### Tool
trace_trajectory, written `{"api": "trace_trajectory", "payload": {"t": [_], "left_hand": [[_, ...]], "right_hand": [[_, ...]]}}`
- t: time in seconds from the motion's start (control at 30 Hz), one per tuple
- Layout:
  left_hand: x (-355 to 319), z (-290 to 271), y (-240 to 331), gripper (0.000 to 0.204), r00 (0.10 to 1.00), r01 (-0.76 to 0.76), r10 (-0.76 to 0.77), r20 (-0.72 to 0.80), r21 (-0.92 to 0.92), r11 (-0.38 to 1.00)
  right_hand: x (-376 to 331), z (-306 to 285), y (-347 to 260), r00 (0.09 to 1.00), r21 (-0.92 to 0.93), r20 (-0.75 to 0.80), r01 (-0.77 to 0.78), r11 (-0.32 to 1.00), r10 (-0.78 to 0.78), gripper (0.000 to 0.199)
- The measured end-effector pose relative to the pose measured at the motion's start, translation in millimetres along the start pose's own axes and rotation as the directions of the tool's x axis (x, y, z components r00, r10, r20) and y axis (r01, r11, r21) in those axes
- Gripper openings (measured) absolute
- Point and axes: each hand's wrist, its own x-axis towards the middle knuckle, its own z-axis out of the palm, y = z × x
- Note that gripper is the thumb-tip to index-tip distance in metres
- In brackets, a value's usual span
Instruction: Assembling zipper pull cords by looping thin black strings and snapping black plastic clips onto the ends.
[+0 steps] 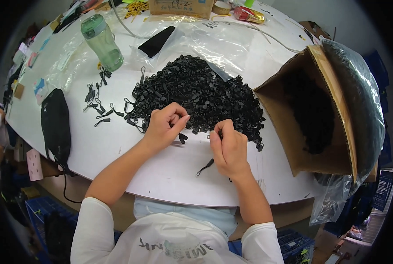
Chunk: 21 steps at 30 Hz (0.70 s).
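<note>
A large heap of small black parts (187, 83), among them cord zipper pulls and metal-looking sliders, lies in front of me. My left hand (164, 125) is closed in a pinch at its near edge; the fingers hide most of what they hold. Black tabs (182, 139) show just below that hand. To its right, my right hand (229, 147) pinches a small dark piece that looks like a zipper pull (221, 133). Another looped zipper pull (205, 167) shows beside the right hand; whether it lies on the table or hangs, I cannot tell.
Several loose zipper pulls (100, 105) lie left of the heap. A green bottle (103, 46), a black phone (157, 42) and a black pouch (56, 127) are on the white table (174, 176). An open cardboard box (284, 136) with black contents lies tipped at right, beside clear plastic.
</note>
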Motion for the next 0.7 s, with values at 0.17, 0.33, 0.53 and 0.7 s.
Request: {"api": "trace_trajectory", "payload": {"t": [0.17, 0.33, 0.53, 0.7], "left_hand": [[1, 1, -3, 0.008, 1.000, -0.003, 0.004, -0.020, 0.021, 1.000], [1, -2, 4, 0.008, 0.997, -0.057, 0.058, -0.043, 0.038, 0.998], [-3, 0, 3, 0.007, 0.993, -0.107, 0.109, -0.034, 0.055, 0.993], [-4, 0, 3, 0.008, 0.995, -0.100, 0.100, 0.007, 0.061, 0.993]], "right_hand": [[-2, 2, 8, 0.998, -0.193, -0.025, 0.058, 0.979, -0.064, 0.011], [0, -2, -2, 0.998, -0.195, 0.008, 0.056, 0.979, -0.055, 0.014], [1, -7, -8, 0.973, -0.159, 0.205, -0.077, 0.984, 0.109, 0.014], [1, -8, 1, 0.997, -0.140, 0.065, -0.027, 0.990, 0.036, 0.006]]}}
